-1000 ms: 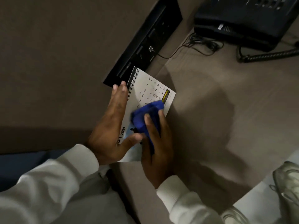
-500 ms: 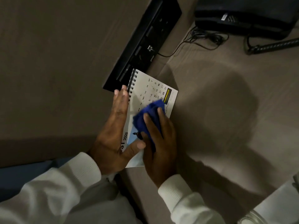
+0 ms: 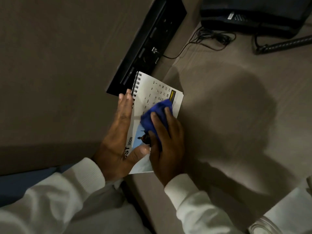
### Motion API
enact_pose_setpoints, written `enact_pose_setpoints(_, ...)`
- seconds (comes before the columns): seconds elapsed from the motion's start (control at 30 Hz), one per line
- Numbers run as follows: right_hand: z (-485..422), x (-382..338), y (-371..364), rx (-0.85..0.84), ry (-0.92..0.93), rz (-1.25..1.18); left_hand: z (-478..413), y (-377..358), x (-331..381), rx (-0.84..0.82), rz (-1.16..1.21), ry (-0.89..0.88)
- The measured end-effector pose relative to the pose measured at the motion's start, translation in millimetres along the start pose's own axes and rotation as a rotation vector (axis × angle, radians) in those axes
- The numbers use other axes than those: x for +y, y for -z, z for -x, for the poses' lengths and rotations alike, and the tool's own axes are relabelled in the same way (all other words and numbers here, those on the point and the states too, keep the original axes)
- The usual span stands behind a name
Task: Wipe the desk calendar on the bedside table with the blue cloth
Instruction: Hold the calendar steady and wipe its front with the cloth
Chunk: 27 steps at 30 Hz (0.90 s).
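A white spiral-bound desk calendar [image 3: 152, 92] stands on the brown bedside table [image 3: 228, 119], its page showing dates and "2026". My left hand [image 3: 118, 135] lies flat along its spiral edge with the thumb hooked over the lower part of the page, steadying it. My right hand [image 3: 166, 144] presses a bunched blue cloth [image 3: 156, 114] against the middle of the page. The cloth covers part of the date grid. The hand hides part of the picture below.
A black socket panel [image 3: 146, 43] sits in the wall right behind the calendar, with a thin cable running from it. A dark telephone [image 3: 253, 12] with a coiled cord [image 3: 283, 44] stands at the far right. The table's near edge is by my sleeves.
My right hand with the cloth has shifted slightly along the page toward the dates. My left hand keeps the same hold. The view has tilted down a little.
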State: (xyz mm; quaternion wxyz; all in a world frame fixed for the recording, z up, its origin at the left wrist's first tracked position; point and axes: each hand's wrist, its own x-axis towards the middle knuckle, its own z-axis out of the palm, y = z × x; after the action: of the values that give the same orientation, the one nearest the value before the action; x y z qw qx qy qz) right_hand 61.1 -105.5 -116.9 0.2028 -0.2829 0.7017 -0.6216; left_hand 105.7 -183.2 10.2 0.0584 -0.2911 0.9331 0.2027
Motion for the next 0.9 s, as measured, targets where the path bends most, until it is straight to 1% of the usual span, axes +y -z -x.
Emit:
enact_pose_setpoints(0.1,-13,5,-4,0.043,-0.084,0.029,-1,0,0,0.003,-0.010,-0.006)
enact_pose_setpoints(0.17,-4,6,-4,0.054,-0.105,0.047,-2,0,1,0.008,-0.004,-0.003)
enact_pose_setpoints(0.23,14,3,-1,0.022,-0.085,0.064,-2,0,0,0.006,-0.001,0.002)
enact_pose_setpoints(0.33,25,-2,1,-0.001,-0.029,0.010,-2,-1,0,0.003,-0.047,0.017)
enact_pose_setpoints(0.4,12,-5,-2,0.019,0.019,-0.028,-1,-1,0,0.005,-0.082,0.021)
enact_pose_setpoints(0.47,-12,-5,-5,0.054,0.044,-0.016,-1,0,1,0.003,-0.112,0.021)
enact_pose_setpoints(0.57,-29,2,-7,0.072,-0.027,0.026,-1,0,0,0.000,-0.113,0.025)
enact_pose_setpoints(0.67,-6,5,-5,0.065,-0.094,0.044,-2,0,1,0.009,-0.103,0.027)
enact_pose_setpoints(0.77,20,1,-3,0.019,-0.070,0.027,-3,-1,4,0.027,-0.082,0.037)
enact_pose_setpoints(0.9,-7,-7,-4,0.023,0.038,-0.056,-2,-2,1,0.022,-0.089,0.032)
